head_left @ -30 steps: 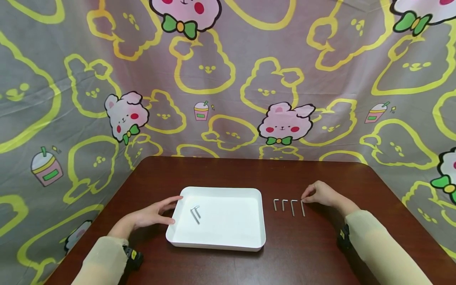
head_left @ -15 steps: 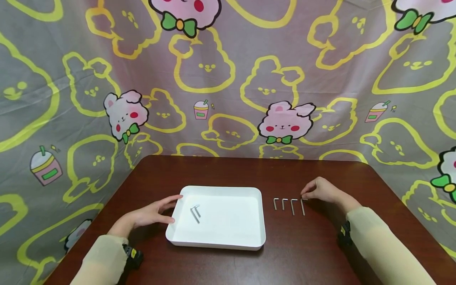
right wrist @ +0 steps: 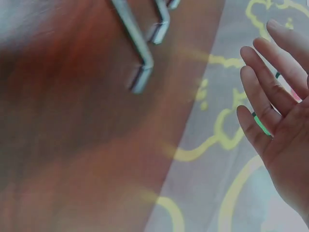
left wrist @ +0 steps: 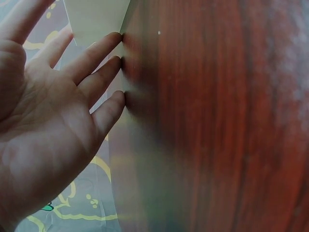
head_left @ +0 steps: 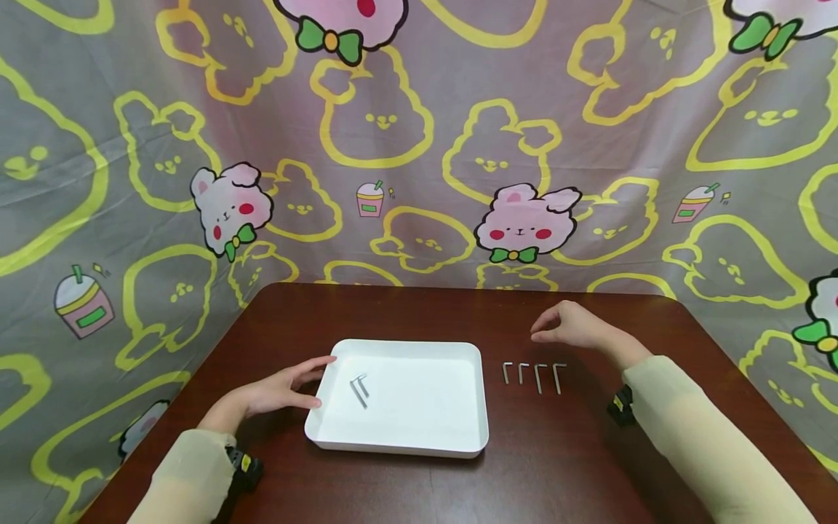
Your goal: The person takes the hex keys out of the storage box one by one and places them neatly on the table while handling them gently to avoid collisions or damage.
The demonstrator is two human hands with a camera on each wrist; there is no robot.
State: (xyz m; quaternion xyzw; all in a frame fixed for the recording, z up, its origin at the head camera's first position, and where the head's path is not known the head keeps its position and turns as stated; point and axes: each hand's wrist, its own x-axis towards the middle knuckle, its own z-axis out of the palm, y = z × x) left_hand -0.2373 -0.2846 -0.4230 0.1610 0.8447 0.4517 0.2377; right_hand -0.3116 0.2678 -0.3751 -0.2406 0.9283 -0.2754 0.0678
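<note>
My left hand [head_left: 283,390] rests at the left side of a white tray [head_left: 419,442], thumb and forefinger against its wall. In the left wrist view its fingers [left wrist: 99,52] are extended, with several fingertips on the table. Two silver hex keys [head_left: 359,391] lie inside the tray near its left end. My right hand [head_left: 571,325] hovers above the table, behind a row of several hex keys [head_left: 539,378] to the right of the tray. Its fingers [right wrist: 263,92] are loosely straight and hold nothing in the right wrist view, where the nearest hex key [right wrist: 140,53] lies apart from them.
The dark brown table [head_left: 432,309] has rounded far corners. A grey patterned cloth [head_left: 419,182] hangs behind and along both sides. Wrist cameras are strapped at the left sleeve [head_left: 196,458] and the right sleeve [head_left: 687,422].
My right hand has let go of the rightmost hex key, which lies on the table, and has risen away and to the left. The left hand and tray have stayed in place.
</note>
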